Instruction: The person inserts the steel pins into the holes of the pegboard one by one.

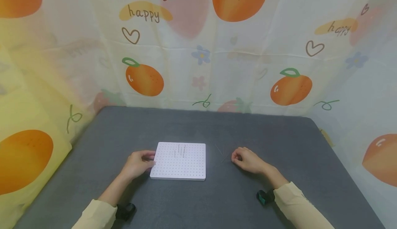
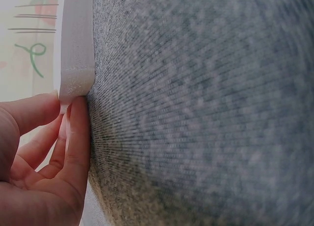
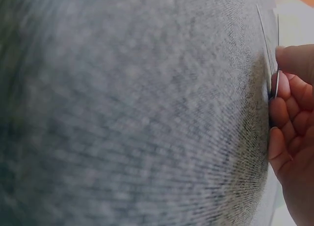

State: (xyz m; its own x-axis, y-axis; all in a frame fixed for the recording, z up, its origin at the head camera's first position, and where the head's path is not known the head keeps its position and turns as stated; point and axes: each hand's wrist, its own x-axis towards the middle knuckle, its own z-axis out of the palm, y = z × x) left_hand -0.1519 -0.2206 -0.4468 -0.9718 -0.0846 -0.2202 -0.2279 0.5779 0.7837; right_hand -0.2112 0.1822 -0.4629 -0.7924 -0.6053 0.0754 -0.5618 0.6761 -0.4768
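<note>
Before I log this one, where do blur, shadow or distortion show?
Head view: left hand and right hand cast soft shadows; loose pins barely stand out on the gray tabletop. Left wrist: foreground tabletop blurred, white pegboard clearer. Right wrist: foreground tabletop blurred, seemingly bowed.

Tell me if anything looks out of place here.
Possibly the thin pins lying loose on the grey table, right of the white pegboard: other pins stand upright in it. Nothing looks spilled or damaged.

Soft light is filling the head view, yellowing at 9 o'clock; the 2 wrist views are blurring the surface (image 3: 108, 113).
</note>
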